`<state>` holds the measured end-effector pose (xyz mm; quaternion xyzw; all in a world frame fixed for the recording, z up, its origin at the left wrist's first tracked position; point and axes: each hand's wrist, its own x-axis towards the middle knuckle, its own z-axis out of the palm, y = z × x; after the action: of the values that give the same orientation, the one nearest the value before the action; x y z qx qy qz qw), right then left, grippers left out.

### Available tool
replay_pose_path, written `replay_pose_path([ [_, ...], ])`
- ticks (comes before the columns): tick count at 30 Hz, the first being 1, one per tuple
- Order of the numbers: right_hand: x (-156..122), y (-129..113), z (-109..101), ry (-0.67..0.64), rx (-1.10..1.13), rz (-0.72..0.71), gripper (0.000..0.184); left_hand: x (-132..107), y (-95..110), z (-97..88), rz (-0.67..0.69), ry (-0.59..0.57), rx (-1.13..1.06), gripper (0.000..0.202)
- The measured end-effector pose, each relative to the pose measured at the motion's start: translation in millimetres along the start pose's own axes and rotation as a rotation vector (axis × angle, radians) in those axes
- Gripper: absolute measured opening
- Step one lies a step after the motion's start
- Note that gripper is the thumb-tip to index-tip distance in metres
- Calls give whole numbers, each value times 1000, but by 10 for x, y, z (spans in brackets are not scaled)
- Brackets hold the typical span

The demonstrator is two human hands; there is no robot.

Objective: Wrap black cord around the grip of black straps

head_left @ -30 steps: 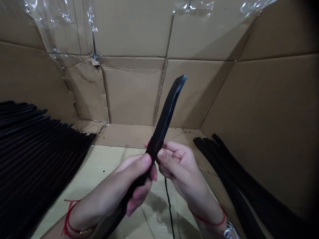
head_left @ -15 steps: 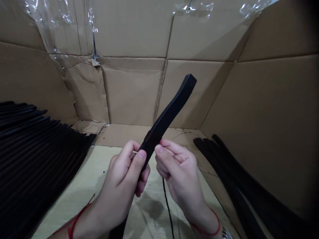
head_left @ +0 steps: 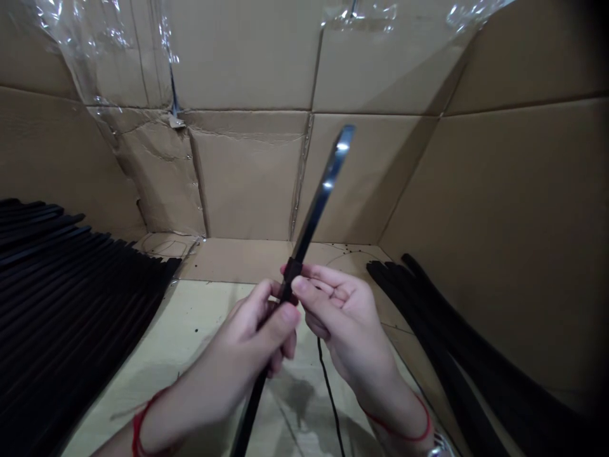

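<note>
A long, curved black strip [head_left: 316,211] slants up in front of me, its narrow shiny edge turned toward me. Dark wrapping [head_left: 291,273] forms a thicker band around it. Just below that band, my left hand [head_left: 266,333] is closed around the strip, thumb on the near side. My right hand [head_left: 340,311] pinches at the band with thumb and forefinger. A thin black cord [head_left: 328,387] hangs down from under the right hand; where it runs between the fingers is hidden.
Many similar black strips [head_left: 80,304] lie side by side at left. Several more black strips [head_left: 442,343] lie at right. Cardboard walls [head_left: 247,171] enclose the back and sides, above a pale work surface [head_left: 200,362].
The strip has turned about its length, from its broad face to its narrow edge, and its top has shifted left. My left thumb has moved right; my right hand stays at the band.
</note>
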<state>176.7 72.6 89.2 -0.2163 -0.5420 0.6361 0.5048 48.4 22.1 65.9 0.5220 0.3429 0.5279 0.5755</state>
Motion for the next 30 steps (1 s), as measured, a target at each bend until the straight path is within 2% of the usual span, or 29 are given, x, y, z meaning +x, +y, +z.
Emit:
replay_pose_path([
  [1,6,6,11,15,-6,9,24,-2,2,17,40,99,109,29],
  [2,9,11,19,11,-7,14,25,-7,12,27,58,147,165,29],
  [4,10,15,21,-19,-3,22,23,-17,42,14,29,109,124,27],
  [7,3,7,0,-47,64,23,14,-18,70,-69,-31,-126,-140,32],
  [10,-4,-9,-15,-84,138,29,14,-1,40,-129,2,-360,-387,36],
  [13,-3,-29,-20,-134,150,61,13,22,-30,-113,13,-517,-585,39],
  [16,12,-52,-42,-243,131,137,20,35,-98,-88,-86,-689,-793,44],
  [19,33,-61,-83,-341,153,189,24,38,-119,-116,-167,-773,-826,50],
  [20,39,-55,-97,-351,168,185,24,34,-108,-130,-185,-751,-760,52],
  [22,47,-28,-114,-359,192,155,24,10,-57,-141,-201,-609,-539,55],
  [25,49,36,-107,-328,186,149,35,-53,56,-68,-143,-243,-107,44],
  [28,33,75,-68,-207,163,167,44,-104,136,62,22,140,240,28],
  [30,11,68,-37,-161,149,163,44,-122,155,112,86,226,294,28],
])
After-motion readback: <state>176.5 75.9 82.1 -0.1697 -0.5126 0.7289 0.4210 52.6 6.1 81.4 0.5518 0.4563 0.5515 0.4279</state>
